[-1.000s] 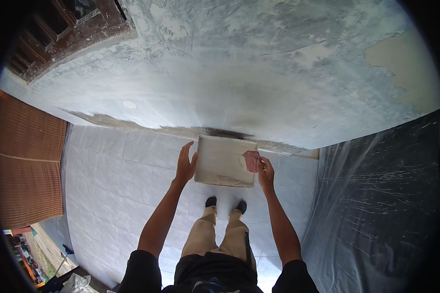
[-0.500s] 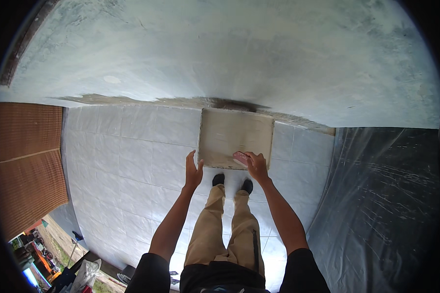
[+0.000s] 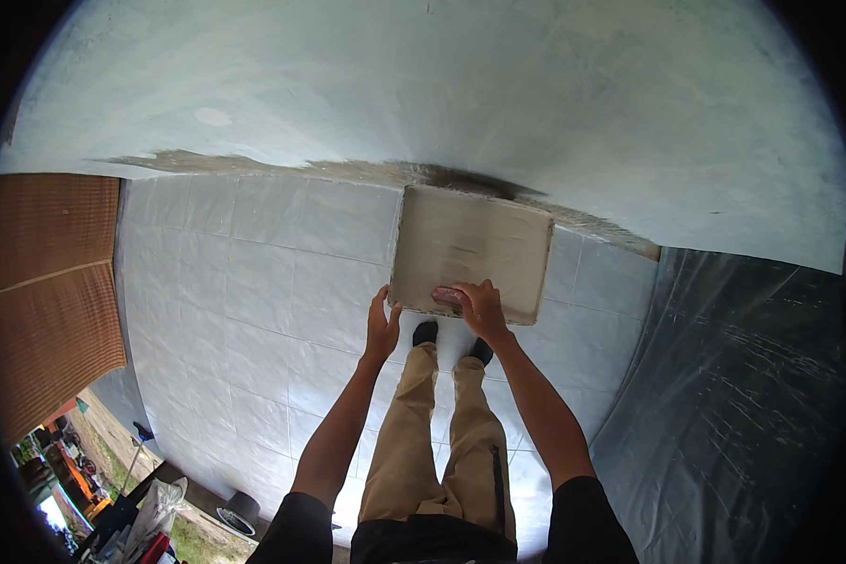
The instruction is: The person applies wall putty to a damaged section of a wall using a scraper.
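A shallow rectangular tray (image 3: 503,226), with a beige, slightly smeared surface and a rough rim, lies on the tiled floor against the foot of the wall. My right hand (image 3: 480,308) grips a dull red, sponge-like block (image 3: 447,296) over the near part of the tray. The block's right end is hidden by my fingers. My left hand (image 3: 382,326) is at the tray's near left corner, fingers along the outside edge and thumb over the corner.
Pale tiles (image 3: 254,291) spread around my feet (image 3: 425,333). Ahead rises a grey-white wall (image 3: 395,85) with a damp, dark base. Dark plastic sheeting (image 3: 724,395) hangs at right, a brown woven blind (image 3: 56,226) at left. Behind left are a round black container (image 3: 240,513) and assorted clutter.
The red block has shifted left along the tray's near side in my right hand. My left hand has closed in on the corner. The whole view has tilted slightly.
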`<control>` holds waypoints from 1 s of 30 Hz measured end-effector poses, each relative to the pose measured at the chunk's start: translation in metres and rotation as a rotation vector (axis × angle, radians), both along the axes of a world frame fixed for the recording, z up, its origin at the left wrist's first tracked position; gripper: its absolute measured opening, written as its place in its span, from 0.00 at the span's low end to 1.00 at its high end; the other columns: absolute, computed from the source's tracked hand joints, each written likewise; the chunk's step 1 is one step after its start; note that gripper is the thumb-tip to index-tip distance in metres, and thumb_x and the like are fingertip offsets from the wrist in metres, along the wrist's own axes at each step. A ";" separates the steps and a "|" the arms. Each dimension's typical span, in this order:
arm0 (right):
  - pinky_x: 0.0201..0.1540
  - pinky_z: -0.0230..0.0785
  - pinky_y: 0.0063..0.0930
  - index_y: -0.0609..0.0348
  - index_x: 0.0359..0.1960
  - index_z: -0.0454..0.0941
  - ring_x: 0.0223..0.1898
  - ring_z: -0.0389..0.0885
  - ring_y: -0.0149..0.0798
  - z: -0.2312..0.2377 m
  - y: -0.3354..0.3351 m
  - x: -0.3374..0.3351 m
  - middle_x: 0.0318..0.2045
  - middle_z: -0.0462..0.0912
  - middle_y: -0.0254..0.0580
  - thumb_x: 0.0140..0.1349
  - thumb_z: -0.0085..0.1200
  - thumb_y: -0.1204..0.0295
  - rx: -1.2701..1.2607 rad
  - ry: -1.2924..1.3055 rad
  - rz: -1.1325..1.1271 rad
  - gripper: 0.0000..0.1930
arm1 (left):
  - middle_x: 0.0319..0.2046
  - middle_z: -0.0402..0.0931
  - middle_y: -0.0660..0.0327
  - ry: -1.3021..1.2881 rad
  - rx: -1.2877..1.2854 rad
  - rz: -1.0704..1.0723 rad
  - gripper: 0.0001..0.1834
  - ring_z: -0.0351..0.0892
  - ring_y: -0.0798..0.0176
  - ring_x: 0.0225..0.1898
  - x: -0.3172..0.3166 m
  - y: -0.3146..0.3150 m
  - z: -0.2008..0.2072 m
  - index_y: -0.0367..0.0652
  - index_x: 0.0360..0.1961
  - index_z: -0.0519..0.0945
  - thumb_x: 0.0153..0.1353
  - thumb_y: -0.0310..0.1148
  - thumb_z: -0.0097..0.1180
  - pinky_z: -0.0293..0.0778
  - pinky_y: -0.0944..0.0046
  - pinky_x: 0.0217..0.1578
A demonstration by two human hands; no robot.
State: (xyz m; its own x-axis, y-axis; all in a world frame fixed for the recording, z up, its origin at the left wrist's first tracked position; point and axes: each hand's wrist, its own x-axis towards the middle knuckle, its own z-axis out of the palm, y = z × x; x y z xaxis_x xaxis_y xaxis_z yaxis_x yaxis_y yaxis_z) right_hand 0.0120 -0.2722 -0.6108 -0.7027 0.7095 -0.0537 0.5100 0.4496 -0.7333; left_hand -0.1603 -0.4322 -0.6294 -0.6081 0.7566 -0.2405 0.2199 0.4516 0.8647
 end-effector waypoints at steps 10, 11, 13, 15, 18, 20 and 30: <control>0.39 0.65 0.41 0.56 0.42 0.80 0.34 0.70 0.49 0.000 0.002 -0.023 0.33 0.83 0.44 0.56 0.52 0.77 -0.070 0.114 0.046 0.12 | 0.59 0.64 0.44 -0.012 -0.020 0.008 0.27 0.62 0.48 0.61 -0.001 -0.006 -0.002 0.33 0.61 0.62 0.64 0.35 0.48 0.57 0.55 0.61; 0.39 0.65 0.41 0.57 0.42 0.80 0.34 0.70 0.49 0.000 0.001 -0.024 0.32 0.83 0.45 0.56 0.52 0.77 -0.079 0.099 0.055 0.12 | 0.59 0.64 0.44 -0.006 -0.026 0.007 0.27 0.62 0.48 0.61 -0.001 -0.008 -0.001 0.33 0.62 0.62 0.64 0.35 0.48 0.57 0.55 0.61; 0.40 0.65 0.41 0.57 0.42 0.80 0.34 0.70 0.49 -0.004 0.006 -0.021 0.32 0.83 0.45 0.55 0.52 0.78 -0.078 0.098 0.059 0.13 | 0.59 0.64 0.44 -0.004 -0.025 0.001 0.27 0.62 0.48 0.61 0.000 -0.006 0.002 0.33 0.62 0.62 0.65 0.35 0.48 0.57 0.55 0.61; 0.40 0.65 0.41 0.57 0.43 0.79 0.34 0.71 0.50 -0.008 0.010 -0.018 0.32 0.83 0.46 0.55 0.51 0.78 -0.078 0.100 0.063 0.13 | 0.58 0.65 0.45 -0.034 -0.040 0.008 0.27 0.63 0.48 0.61 0.001 -0.006 0.003 0.33 0.62 0.62 0.65 0.36 0.48 0.57 0.55 0.61; 0.41 0.66 0.42 0.58 0.42 0.80 0.34 0.71 0.51 -0.012 0.016 -0.017 0.33 0.83 0.47 0.56 0.51 0.78 -0.088 0.113 0.033 0.12 | 0.58 0.65 0.45 -0.030 -0.029 0.003 0.27 0.63 0.48 0.61 -0.002 -0.009 0.002 0.33 0.61 0.62 0.64 0.36 0.49 0.57 0.55 0.61; 0.42 0.67 0.43 0.60 0.42 0.80 0.35 0.73 0.52 -0.012 0.017 -0.020 0.34 0.83 0.48 0.56 0.50 0.77 -0.100 0.058 0.032 0.12 | 0.59 0.64 0.45 -0.026 -0.025 0.004 0.28 0.62 0.48 0.61 -0.005 -0.014 0.003 0.33 0.61 0.62 0.64 0.36 0.49 0.57 0.55 0.61; 0.44 0.73 0.39 0.60 0.37 0.83 0.38 0.80 0.55 -0.010 0.044 -0.008 0.34 0.83 0.52 0.54 0.51 0.72 -0.153 -0.184 -0.118 0.11 | 0.60 0.63 0.44 0.148 -0.059 -0.037 0.29 0.60 0.46 0.62 -0.008 -0.010 0.036 0.33 0.62 0.61 0.65 0.40 0.48 0.52 0.51 0.63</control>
